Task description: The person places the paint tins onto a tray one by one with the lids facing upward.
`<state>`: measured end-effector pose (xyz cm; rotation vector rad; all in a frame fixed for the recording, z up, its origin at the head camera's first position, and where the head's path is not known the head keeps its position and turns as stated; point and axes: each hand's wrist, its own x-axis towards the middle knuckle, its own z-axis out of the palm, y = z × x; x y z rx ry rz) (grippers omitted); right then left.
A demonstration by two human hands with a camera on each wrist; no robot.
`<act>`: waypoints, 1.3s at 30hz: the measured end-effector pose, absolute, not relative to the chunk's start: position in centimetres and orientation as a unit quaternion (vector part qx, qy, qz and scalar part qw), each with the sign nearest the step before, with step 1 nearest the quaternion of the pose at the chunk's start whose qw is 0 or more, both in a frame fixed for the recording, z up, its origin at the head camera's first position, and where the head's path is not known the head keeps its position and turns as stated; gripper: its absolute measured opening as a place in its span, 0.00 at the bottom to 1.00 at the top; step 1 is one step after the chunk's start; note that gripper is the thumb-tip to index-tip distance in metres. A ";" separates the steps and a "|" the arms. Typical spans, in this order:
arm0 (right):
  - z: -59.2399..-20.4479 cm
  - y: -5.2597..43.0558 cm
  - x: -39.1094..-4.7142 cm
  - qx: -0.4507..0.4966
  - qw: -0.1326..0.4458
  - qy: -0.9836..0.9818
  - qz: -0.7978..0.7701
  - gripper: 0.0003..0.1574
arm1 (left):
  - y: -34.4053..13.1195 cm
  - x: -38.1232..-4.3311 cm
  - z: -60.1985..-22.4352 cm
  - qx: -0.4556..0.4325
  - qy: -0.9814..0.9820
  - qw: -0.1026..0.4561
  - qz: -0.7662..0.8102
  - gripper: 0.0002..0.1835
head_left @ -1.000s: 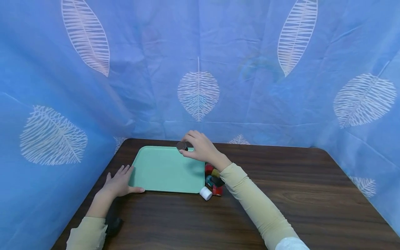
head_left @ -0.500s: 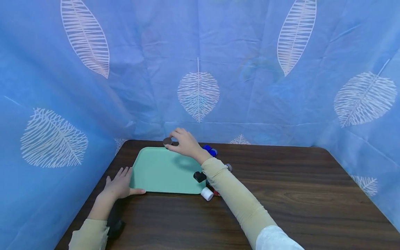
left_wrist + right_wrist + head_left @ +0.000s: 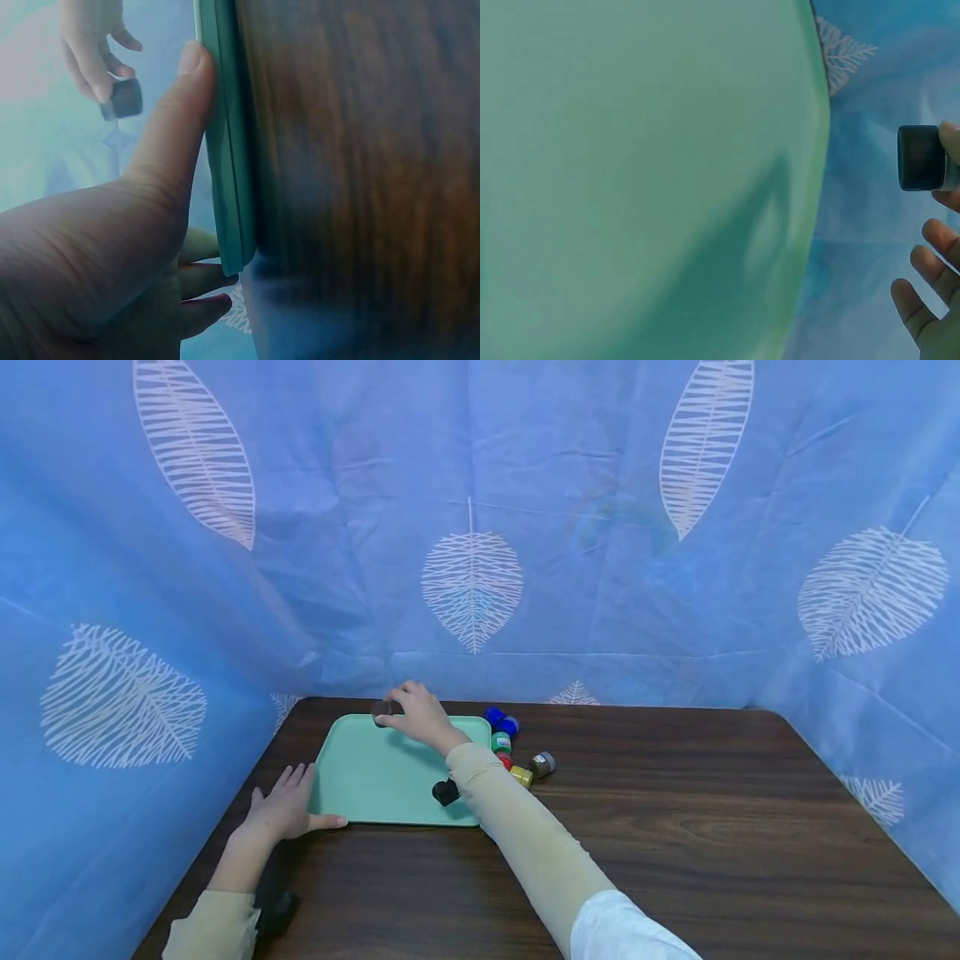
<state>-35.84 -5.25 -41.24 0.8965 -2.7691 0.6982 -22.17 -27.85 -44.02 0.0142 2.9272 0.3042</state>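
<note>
My right hand pinches a small dark jar between thumb and fingers, above the far edge of the green tray. In the right wrist view the jar has a dark, squarish end, and the other fingers are spread apart from it. My left hand lies at the tray's near left corner with its fingers spread. Its thumb runs straight along the tray's side in the left wrist view, and its other fingertips reach round the corner.
Along the tray's right side stand or lie several small jars: blue ones, a green one, a red one, a yellow one and a brown one. My right sleeve crosses the tray's near right corner. A patterned blue cloth hangs behind the table.
My right hand has carried the dark jar leftward over the tray's far edge. The jars at the right have come out from behind the arm, while the white one is now hidden. My left hand stays put.
</note>
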 end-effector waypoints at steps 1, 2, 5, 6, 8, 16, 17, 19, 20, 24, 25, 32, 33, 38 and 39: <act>-41.4 -5.5 -35.8 0.295 0.069 -0.924 0.232 0.27 | -27.9 -22.2 -44.1 0.004 0.990 0.100 0.102 0.71; -41.6 -5.8 -35.9 0.292 0.064 -0.926 0.230 0.27 | -27.9 -22.2 -44.1 0.003 0.990 0.100 0.102 0.71; -42.2 -6.6 -35.8 0.280 0.044 -0.933 0.223 0.28 | -28.0 -22.2 -44.2 0.000 0.989 0.105 0.100 0.72; -42.4 -6.8 -35.8 0.276 0.038 -0.935 0.222 0.28 | -28.0 -22.3 -44.2 -0.001 0.989 0.106 0.099 0.72; -42.7 -7.0 -35.8 0.264 0.030 -0.939 0.220 0.27 | -27.9 -22.4 -44.3 -0.001 0.989 0.108 0.100 0.73; -44.0 -8.1 -36.2 0.234 0.012 -0.951 0.202 0.25 | -27.6 -22.7 -44.3 0.000 0.988 0.112 0.104 0.73; -44.1 -8.3 -36.3 0.232 0.011 -0.952 0.198 0.25 | -27.6 -22.6 -44.3 0.000 0.988 0.113 0.103 0.73; -44.3 -8.7 -36.4 0.231 0.010 -0.954 0.193 0.25 | -27.7 -22.6 -44.3 -0.001 0.988 0.114 0.103 0.73; -44.4 -9.0 -36.5 0.231 0.009 -0.953 0.195 0.25 | -27.7 -22.6 -44.4 -0.002 0.988 0.114 0.104 0.73; -44.6 -9.9 -36.7 0.228 0.003 -0.955 0.189 0.26 | -27.8 -22.5 -44.2 -0.006 0.988 0.114 0.103 0.72; -44.6 -10.1 -36.7 0.227 0.000 -0.955 0.190 0.26 | -27.8 -22.5 -44.2 -0.006 0.988 0.114 0.103 0.72; -44.9 -11.3 -36.8 0.204 -0.004 -0.961 0.187 0.26 | -27.6 -22.4 -44.2 -0.006 0.988 0.110 0.108 0.72; -44.9 -11.5 -36.9 0.200 -0.002 -0.963 0.183 0.26 | -27.6 -22.4 -44.2 -0.006 0.988 0.111 0.110 0.71; -44.9 -12.4 -37.0 0.190 0.007 -0.968 0.161 0.26 | -27.6 -22.3 -44.2 -0.004 0.988 0.109 0.110 0.71; -44.9 -12.5 -37.0 0.190 0.008 -0.969 0.156 0.26 | -27.7 -22.3 -44.2 -0.003 0.988 0.109 0.110 0.71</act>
